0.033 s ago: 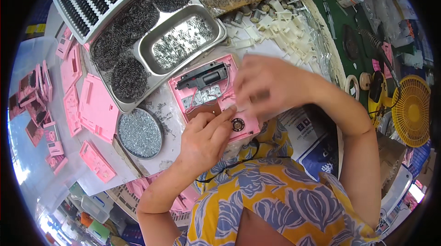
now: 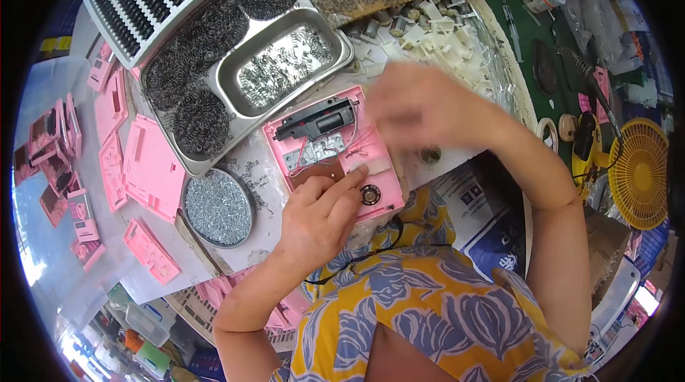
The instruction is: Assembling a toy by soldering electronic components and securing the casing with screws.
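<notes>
An open pink plastic casing lies in front of me. Inside it are a black mechanism, a metal plate, thin wires, a brown board and a small round black part. My left hand holds the casing at its left near side. Its fingertips press beside a pale strip in the casing; the thumb is hidden. My right hand, smeared by motion, hovers just right of the casing, near a pile of white plastic parts. Whether it holds anything is hidden by the blur.
A metal tray with dark springs and small metal pieces stands beyond the casing. At left are a round dish of screws and several pink shells. A yellow fan and soldering iron cord stand at right.
My right hand has moved up and away from the casing, uncovering more of the pale strip and a small round thing on the table. My left hand has stayed in place.
</notes>
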Motion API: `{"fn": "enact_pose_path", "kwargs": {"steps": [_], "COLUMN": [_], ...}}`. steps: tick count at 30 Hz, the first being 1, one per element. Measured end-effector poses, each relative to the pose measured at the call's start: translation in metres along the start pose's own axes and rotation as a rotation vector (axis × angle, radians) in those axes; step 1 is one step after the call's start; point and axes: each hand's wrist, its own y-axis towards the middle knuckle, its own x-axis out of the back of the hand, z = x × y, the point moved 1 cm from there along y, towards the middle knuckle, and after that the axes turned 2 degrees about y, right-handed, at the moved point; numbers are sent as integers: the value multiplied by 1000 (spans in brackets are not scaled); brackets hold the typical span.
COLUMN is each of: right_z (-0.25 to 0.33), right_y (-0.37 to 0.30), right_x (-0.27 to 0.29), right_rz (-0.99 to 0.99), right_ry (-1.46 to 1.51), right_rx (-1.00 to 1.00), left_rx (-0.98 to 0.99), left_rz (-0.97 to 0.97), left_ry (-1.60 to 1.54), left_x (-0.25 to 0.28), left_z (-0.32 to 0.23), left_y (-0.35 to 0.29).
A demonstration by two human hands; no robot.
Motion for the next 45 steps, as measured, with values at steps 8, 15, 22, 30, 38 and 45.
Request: {"fn": "enact_pose_path", "kwargs": {"steps": [8, 15, 22, 30, 38, 45], "right_z": [-72, 7, 51, 51, 35, 23], "right_y": [26, 6, -17, -47, -67, -79], "right_x": [12, 11, -1, -15, 0, 6], "right_rz": [-158, -206, -305, -508, -704, -700], "right_ry": [-863, -326, -305, 886, 915, 852], "right_rx": [-187, -297, 24, -523, -469, -494], "left_rx": [13, 527, 470, 523, 473, 328], "left_rz": [-59, -168, -66, 125, 129, -164], "left_ry": [-32, -589, -596, -1020, -546, 53], "left_x": [-6, 22, 31, 19, 30, 15], "left_z": [-3, -10, -3, 4, 45, 115], "left_y": [3, 30, 75, 95, 156, 175]}}
